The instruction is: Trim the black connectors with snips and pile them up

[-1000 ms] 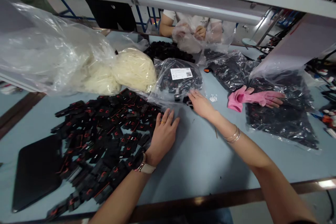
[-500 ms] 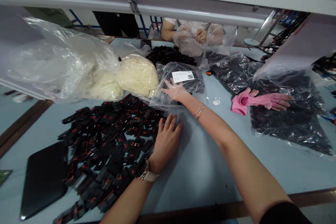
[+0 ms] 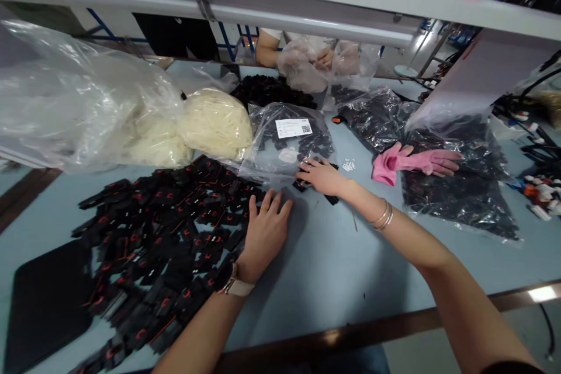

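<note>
My left hand point(image 3: 267, 232) lies spread at the right edge of a large pile of black parts with red marks point(image 3: 175, 216). My right hand point(image 3: 322, 177) rests over a few small black parts point(image 3: 332, 199) beside the lower edge of a clear bag point(image 3: 322, 143) of black parts. Its fingers are apart; the parts lie under and around them, partly hidden. A white label point(image 3: 293, 128) is on the bag. Small white bits point(image 3: 349, 165) lie just right of that hand.
Clear bags of cream-coloured pieces point(image 3: 217, 123) stand at the back left. A black tray point(image 3: 48, 304) is at the lower left. Pink gloves point(image 3: 414, 162) lie on bagged black parts point(image 3: 456, 204) at the right. Across the table, a person's hand point(image 3: 325, 58) handles a plastic bag.
My right hand has come off the labelled bag, moving right and nearer, onto small black parts. My left hand stays beside the pile. The view has shifted slightly.
</note>
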A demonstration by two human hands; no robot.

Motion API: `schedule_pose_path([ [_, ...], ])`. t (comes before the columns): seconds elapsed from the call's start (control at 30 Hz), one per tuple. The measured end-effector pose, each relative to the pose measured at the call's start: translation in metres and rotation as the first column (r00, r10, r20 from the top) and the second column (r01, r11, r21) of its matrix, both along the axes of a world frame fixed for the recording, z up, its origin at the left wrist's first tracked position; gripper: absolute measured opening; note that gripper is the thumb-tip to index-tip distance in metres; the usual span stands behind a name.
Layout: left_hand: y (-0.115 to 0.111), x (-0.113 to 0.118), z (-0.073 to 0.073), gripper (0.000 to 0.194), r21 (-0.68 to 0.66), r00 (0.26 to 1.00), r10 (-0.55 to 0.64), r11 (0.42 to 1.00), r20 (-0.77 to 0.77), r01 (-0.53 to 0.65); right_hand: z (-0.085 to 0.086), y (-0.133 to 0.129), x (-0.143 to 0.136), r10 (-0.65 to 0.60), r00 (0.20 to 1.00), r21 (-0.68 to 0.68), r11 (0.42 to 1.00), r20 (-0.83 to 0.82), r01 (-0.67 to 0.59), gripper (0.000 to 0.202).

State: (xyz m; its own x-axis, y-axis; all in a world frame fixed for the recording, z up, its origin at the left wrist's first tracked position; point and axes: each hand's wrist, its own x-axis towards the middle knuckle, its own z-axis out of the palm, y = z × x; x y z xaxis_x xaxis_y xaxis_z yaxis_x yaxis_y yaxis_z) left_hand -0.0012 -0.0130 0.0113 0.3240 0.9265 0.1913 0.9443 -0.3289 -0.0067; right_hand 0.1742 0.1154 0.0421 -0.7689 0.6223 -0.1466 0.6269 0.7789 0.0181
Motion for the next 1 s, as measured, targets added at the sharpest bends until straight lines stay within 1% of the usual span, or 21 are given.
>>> schedule_pose_path([
  [0.1, 0.0, 0.0, 0.001, 0.038, -0.001, 1.0, 0.002, 1.0, -0.008, -0.002, 0.005, -0.012, 0.013, -0.023, 0.997, -0.026, 0.999, -0.072, 0.021, 0.053],
  [0.23, -0.001, 0.001, 0.002, 0.038, -0.017, 1.0, 0.012, 1.0, 0.005, -0.012, 0.015, -0.03, 0.018, -0.171, 0.955, -0.039, 0.985, -0.244, 0.167, 0.049],
  [0.3, -0.002, 0.001, 0.003, 0.04, -0.033, 1.0, 0.021, 0.999, 0.022, -0.021, 0.017, -0.041, 0.013, -0.229, 0.934, -0.049, 0.973, -0.275, 0.224, 0.042],
  [0.4, -0.001, -0.001, 0.003, 0.044, -0.048, 0.998, 0.033, 0.998, 0.048, -0.031, 0.017, -0.057, 0.002, -0.263, 0.946, -0.071, 0.965, -0.187, 0.254, 0.029],
  [0.47, 0.002, -0.005, 0.002, 0.045, -0.042, 0.997, 0.036, 0.999, 0.064, -0.034, 0.016, -0.062, -0.006, -0.282, 0.952, -0.065, 0.959, -0.118, 0.276, 0.028],
  [0.53, 0.007, -0.012, 0.001, 0.046, -0.02, 0.997, 0.026, 0.999, 0.076, -0.025, 0.014, -0.065, -0.011, -0.299, 0.95, -0.05, 0.954, -0.09, 0.295, 0.028],
  [0.73, 0.02, -0.03, -0.003, 0.046, 0.028, 0.988, -0.014, 1.0, 0.152, 0.009, 0.012, -0.068, -0.015, -0.306, 0.949, -0.063, 0.951, -0.078, 0.301, 0.027],
  [0.87, 0.025, -0.033, -0.005, 0.044, 0.04, 0.987, 0.007, 0.999, 0.161, -0.014, 0.013, -0.073, -0.017, -0.29, 0.953, -0.083, 0.955, -0.084, 0.284, 0.028],
  [1.0, 0.025, -0.034, -0.003, 0.039, 0.075, 0.983, 0.026, 0.996, 0.182, -0.041, 0.014, -0.078, -0.015, -0.294, 0.951, -0.138, 0.95, -0.096, 0.28, 0.027],
])
